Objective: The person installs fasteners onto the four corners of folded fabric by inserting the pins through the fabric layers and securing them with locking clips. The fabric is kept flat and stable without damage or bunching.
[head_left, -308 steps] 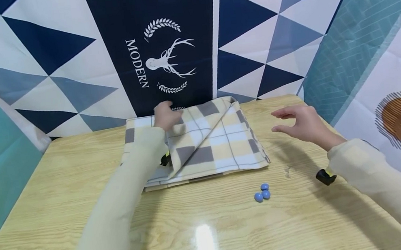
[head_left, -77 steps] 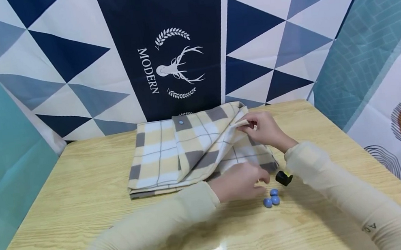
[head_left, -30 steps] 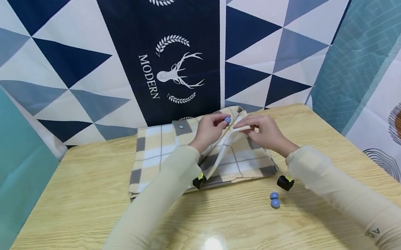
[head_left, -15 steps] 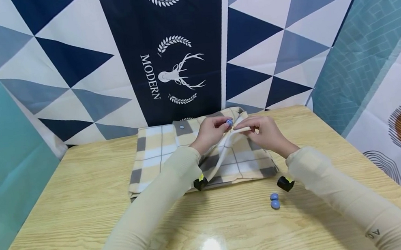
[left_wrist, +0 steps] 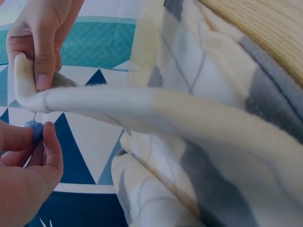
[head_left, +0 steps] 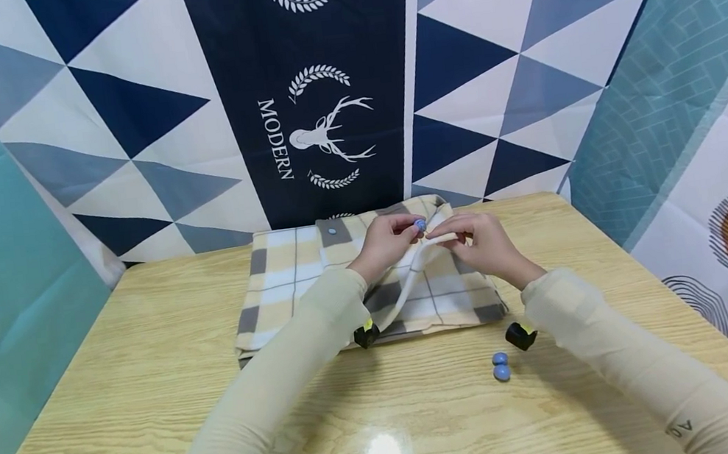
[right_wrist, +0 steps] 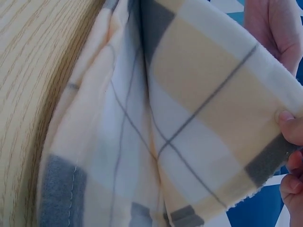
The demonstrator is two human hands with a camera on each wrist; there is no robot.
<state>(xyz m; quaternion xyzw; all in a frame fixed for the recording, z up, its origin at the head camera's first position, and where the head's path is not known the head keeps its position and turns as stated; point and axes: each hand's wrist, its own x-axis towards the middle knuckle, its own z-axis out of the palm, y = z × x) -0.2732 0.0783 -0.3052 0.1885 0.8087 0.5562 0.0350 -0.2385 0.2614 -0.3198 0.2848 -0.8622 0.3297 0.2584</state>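
In the head view a folded plaid fleece blanket (head_left: 278, 273) lies at the back of the table. My right hand (head_left: 487, 245) pinches a raised edge of its top layer, thumb against the cloth in the right wrist view. Close beside it, my left hand (head_left: 382, 246) holds a small blue-headed pin (left_wrist: 34, 130) between thumb and fingers. A thin needle rises from the blue head toward the cloth edge in the left wrist view; whether its tip enters the cloth I cannot tell. A small blue disc (head_left: 332, 231) sits on the blanket's grey square.
Two blue pieces (head_left: 501, 366) lie together on the wooden table (head_left: 155, 397), in front of the blanket's right corner. A patterned cloth wall (head_left: 323, 91) rises right behind the table. Black wrist cameras (head_left: 520, 336) hang under both sleeves.
Since the earliest frame my right hand took the blanket edge. My left hand picked one of three blue pieces off the table and brought it there. Over the last second the hands barely moved.
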